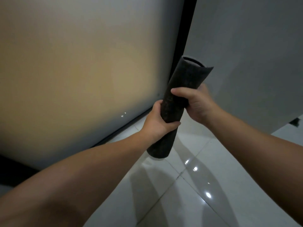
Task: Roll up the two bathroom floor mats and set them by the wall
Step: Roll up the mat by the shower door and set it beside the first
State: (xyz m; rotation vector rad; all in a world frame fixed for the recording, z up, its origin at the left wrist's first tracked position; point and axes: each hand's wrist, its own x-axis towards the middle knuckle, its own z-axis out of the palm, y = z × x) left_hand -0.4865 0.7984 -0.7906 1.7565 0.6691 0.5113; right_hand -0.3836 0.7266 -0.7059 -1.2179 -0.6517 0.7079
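A dark rolled-up floor mat [183, 79] stands nearly upright in the middle of the head view, tilted a little to the right, with its lower end just above the white tiles. My left hand [157, 122] is wrapped around its lower half. My right hand [195, 102] grips it just above, fingers curled over the front. The loose outer edge of the roll sticks out at the top right. The open top end shows the lighter inner layers. No second mat is in view.
A frosted glass panel [78, 76] with a black frame [182, 45] fills the left side. A grey wall [255, 51] rises on the right, meeting the frame in the corner behind the mat. Glossy white floor tiles [193, 190] lie below. A small dark object [295, 122] sits at the wall's foot, far right.
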